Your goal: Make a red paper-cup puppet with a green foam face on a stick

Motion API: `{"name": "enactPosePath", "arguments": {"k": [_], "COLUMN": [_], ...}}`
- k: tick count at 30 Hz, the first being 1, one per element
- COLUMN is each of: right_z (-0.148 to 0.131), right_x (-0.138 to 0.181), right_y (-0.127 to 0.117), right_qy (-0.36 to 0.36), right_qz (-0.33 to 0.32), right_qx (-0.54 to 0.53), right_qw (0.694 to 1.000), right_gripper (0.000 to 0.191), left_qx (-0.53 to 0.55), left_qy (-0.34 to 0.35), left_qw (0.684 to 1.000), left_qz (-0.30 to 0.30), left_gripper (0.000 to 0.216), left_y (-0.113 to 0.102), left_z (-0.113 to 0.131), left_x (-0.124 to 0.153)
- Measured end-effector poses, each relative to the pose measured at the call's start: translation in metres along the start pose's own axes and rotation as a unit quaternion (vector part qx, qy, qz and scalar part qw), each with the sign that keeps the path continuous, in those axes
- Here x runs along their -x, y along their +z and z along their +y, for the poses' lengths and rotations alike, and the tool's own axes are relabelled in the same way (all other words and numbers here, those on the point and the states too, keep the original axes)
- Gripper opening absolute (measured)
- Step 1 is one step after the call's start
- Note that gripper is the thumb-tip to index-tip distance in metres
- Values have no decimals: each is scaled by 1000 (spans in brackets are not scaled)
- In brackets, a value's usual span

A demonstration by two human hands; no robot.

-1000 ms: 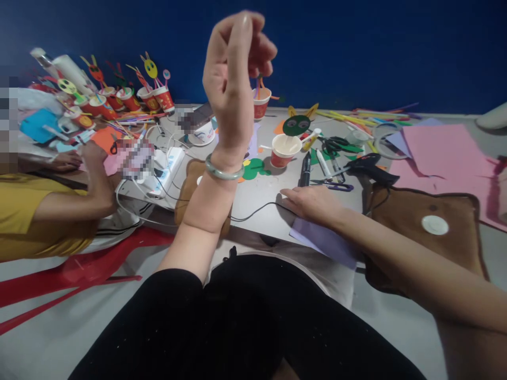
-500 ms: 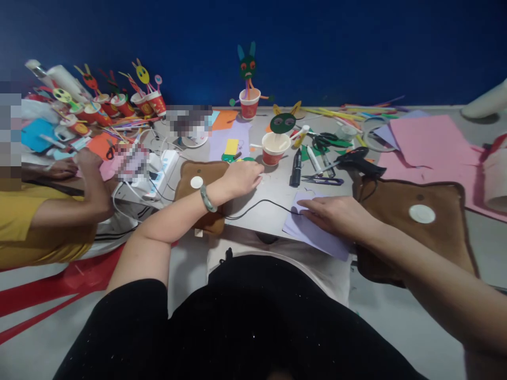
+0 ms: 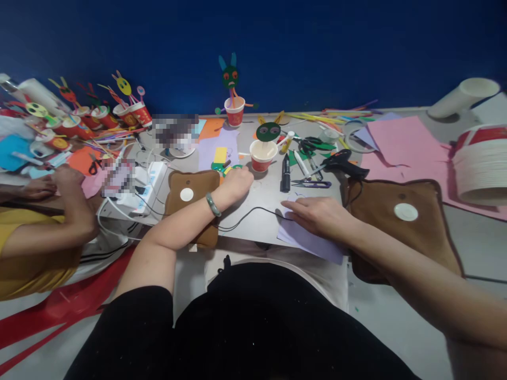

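My left hand point(image 3: 238, 184), with a jade-like bangle at the wrist, rests on the table with its fingers curled in. Whatever it might hold is hidden. Small green paper pieces point(image 3: 217, 167) lie just beyond it. My right hand point(image 3: 319, 215) lies flat over a sheet of purple paper point(image 3: 304, 240), fingers stretched out, with a black cable passing under or beside the fingertips. Between and beyond the hands stands a red and white paper cup point(image 3: 261, 164). A dark green paper face point(image 3: 268, 132) with yellow ears and drawn eyes sits above that cup.
A black marker point(image 3: 285, 174), small snips point(image 3: 315, 184) and a black glue gun point(image 3: 345, 163) lie right of the cup. Brown hot-water bags point(image 3: 412, 240) flank my hands. Another cup figure point(image 3: 234, 112) stands behind. At left, a co-worker's arm point(image 3: 73, 200) rests near a power strip point(image 3: 152, 184).
The view has swung a little to the right, so the table's things appear further left. Both hands keep nearly the same pose and place on the table.
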State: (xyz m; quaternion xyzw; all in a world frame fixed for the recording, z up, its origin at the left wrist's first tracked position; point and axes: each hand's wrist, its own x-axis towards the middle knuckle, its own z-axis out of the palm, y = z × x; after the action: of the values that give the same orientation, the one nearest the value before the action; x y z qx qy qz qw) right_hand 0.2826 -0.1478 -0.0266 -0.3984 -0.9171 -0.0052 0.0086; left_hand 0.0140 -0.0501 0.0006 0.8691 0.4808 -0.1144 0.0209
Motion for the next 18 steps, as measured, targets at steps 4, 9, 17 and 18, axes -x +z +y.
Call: {"name": "enactPosePath", "arguments": {"k": [4,9,17,18], "right_z": [-7,-7,11,11], "right_x": [-42,-88,-125,-128], "right_y": [-16,-24,-18,-18], "right_qy": [58,181,218,219], "right_qz": [-11,14,50,49], "right_qx": [26,35,45,48], "right_qw": [998,983,974,973], "right_gripper": [51,60,47,46], "left_qx": [9,6,24,24], "left_qy": [17,35,34,29], "left_qw": [1000,998,999,999], "left_qz": [19,43,23,26], "left_gripper": [46,49,47,46], "left_y": [9,22,13,13], "left_z": [-1,-3,-4,-5], "left_x": [-1,-5,-6,-6]}}
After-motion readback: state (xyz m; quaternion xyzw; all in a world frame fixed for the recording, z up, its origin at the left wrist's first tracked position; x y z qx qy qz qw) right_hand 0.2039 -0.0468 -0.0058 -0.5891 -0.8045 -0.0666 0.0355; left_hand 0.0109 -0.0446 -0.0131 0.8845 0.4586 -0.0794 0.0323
